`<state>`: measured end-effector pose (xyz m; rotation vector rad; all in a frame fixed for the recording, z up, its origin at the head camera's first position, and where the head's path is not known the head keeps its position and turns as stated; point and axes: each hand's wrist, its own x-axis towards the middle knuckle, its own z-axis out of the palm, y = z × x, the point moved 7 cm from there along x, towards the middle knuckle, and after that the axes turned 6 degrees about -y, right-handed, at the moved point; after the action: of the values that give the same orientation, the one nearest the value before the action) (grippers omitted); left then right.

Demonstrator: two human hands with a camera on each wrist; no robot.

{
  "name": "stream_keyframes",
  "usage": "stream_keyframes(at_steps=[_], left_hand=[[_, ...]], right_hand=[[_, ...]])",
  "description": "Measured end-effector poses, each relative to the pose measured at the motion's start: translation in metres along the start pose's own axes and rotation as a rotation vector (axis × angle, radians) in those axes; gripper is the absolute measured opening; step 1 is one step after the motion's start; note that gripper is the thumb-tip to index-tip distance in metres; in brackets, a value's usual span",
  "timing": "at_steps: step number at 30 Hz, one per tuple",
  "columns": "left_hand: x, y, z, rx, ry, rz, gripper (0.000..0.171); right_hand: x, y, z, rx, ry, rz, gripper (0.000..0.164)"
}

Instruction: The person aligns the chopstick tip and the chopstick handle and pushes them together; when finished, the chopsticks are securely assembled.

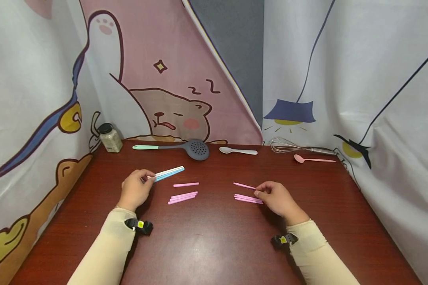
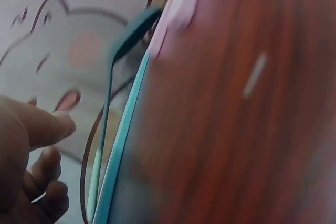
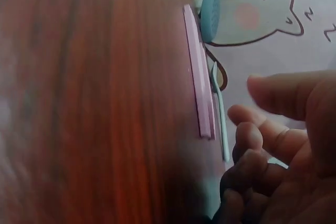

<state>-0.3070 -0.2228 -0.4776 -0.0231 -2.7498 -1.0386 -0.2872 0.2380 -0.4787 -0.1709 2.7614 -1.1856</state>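
Arranging, we judge: left hand (image 1: 134, 190) at blue and white sticks (image 1: 169, 174), right hand (image 1: 278, 199) at pink stick (image 1: 244, 185); both apparently loose, gripping nothing. Next likely calls for light pinch.

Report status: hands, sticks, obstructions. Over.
Left hand at near ends of white and blue sticks, grip unclear. Right hand at end of one pink stick, looks open. More pink sticks between hands. Turner, whisk lie behind, clear.

Two letters Z (image 1: 213, 86) — one small, one larger — stood on the pink cloth (image 1: 174, 43) above the drawn bear (image 1: 178, 107).
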Motion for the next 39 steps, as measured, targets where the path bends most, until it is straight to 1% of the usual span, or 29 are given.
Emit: stream_keyframes(at_steps=[2,4,7,10,12,15,20,25,28,32,34,37,39], left_hand=[[-0.002,0.013,0.010,-0.011,-0.038,0.057,0.007],[-0.004,0.024,0.021,-0.027,-0.084,0.088,0.005],[-0.008,0.037,0.034,-0.058,-0.156,0.093,0.006],[-0.009,0.043,0.040,-0.093,-0.203,0.078,0.009],[-0.009,0.046,0.042,-0.108,-0.227,0.071,0.011],[-0.009,0.047,0.044,-0.116,-0.268,0.077,0.015],[-0.011,0.047,0.050,-0.118,-0.344,0.105,0.020],[-0.013,0.049,0.053,-0.080,-0.373,0.128,0.020],[-0.014,0.048,0.053,-0.076,-0.388,0.118,0.019],[-0.014,0.047,0.054,-0.071,-0.400,0.092,0.024],[-0.014,0.047,0.054,-0.060,-0.402,0.090,0.026],[-0.014,0.047,0.054,-0.049,-0.404,0.092,0.023],[-0.014,0.047,0.055,-0.054,-0.415,0.087,0.021]], right_hand=[[0.001,0.005,-0.002,-0.005,-0.004,0.019,0.015],[0.002,0.010,-0.003,-0.004,-0.004,0.040,0.017],[0.005,0.013,-0.004,0.002,-0.014,0.066,0.020],[0.008,0.013,-0.004,-0.002,-0.035,0.081,0.023],[0.011,0.012,-0.003,-0.013,-0.049,0.092,0.024],[0.015,0.009,-0.001,-0.025,-0.074,0.105,0.025],[0.019,0.007,0.001,-0.055,-0.107,0.109,0.025],[0.019,0.007,0.000,-0.069,-0.123,0.107,0.020],[0.019,0.009,0.001,-0.063,-0.136,0.112,0.016],[0.020,0.010,0.002,-0.069,-0.144,0.102,0.012],[0.020,0.009,0.003,-0.068,-0.144,0.096,0.009],[0.020,0.008,0.003,-0.063,-0.149,0.076,0.008],[0.019,0.008,0.005,-0.045,-0.156,0.078,0.007]])
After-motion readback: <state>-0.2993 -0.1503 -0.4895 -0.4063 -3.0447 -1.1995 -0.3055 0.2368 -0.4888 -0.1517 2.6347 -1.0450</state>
